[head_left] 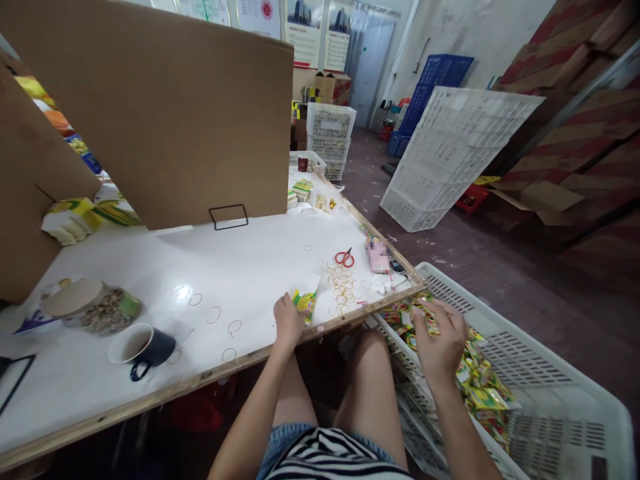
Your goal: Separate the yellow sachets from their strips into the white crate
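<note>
My left hand (pixel 289 321) rests at the front edge of the white table (pixel 165 267), fingers closed on a small stack of yellow-green sachets (pixel 305 301). My right hand (pixel 440 337) reaches down into a white plastic crate (pixel 550 400) beside my knees, fingers curled over the loose yellow-green sachets (pixel 480 387) inside it; whether it grips any I cannot tell. A scatter of rubber bands (pixel 343 287) lies on the table just right of the left hand.
Red-handled scissors (pixel 345 257) lie beyond the bands. A dark mug (pixel 143 347) and a lidded jar (pixel 90 307) stand front left. A big cardboard sheet (pixel 165 107) stands upright across the table's back. White and blue crates (pixel 450 153) lean on the floor at the right.
</note>
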